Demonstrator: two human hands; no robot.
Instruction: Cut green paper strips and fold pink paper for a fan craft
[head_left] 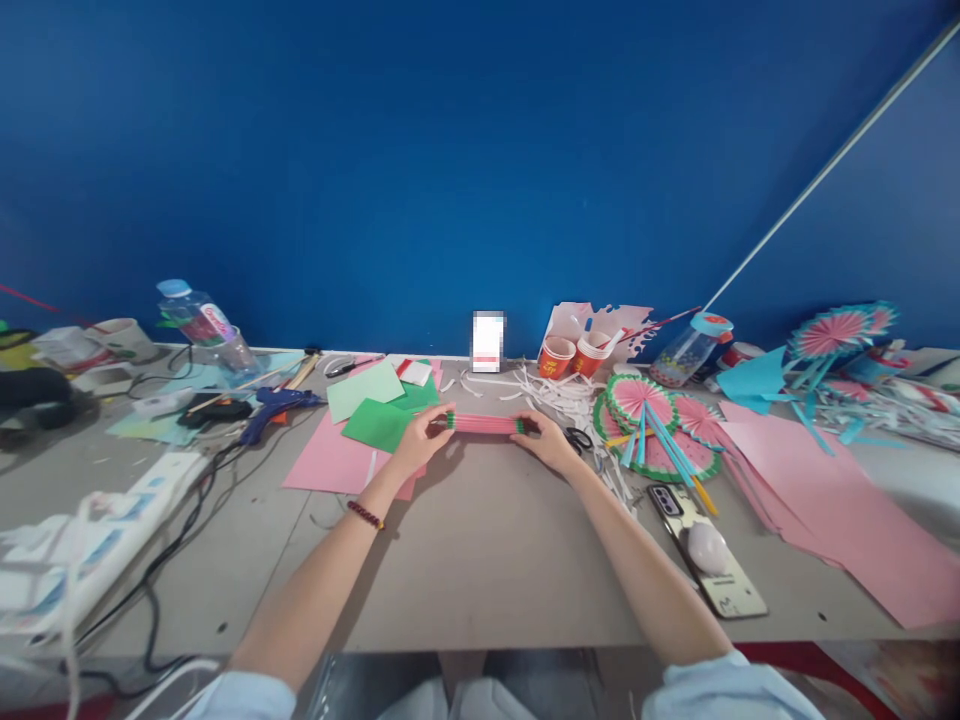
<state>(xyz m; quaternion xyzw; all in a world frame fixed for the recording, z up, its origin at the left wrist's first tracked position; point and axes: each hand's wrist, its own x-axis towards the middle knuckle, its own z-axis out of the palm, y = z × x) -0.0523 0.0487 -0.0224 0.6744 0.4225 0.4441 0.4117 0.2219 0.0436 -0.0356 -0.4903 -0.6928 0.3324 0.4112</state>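
Note:
A narrow strip of pleated pink paper with green ends is held level between my two hands, just above the grey table. My left hand pinches its left green end, fingers closed. At the other green end, my right hand grips in the same way. Green paper sheets and a pink sheet lie beside my left hand. Black-handled scissors rest close to my right hand, partly among white paper scraps. Farther right are round pleated paper fans in pink and green.
On the left lie a blue glue gun, black cables, a power strip and a leaning bottle. Red paper cups stand at the back. A phone and large pink sheets lie on the right.

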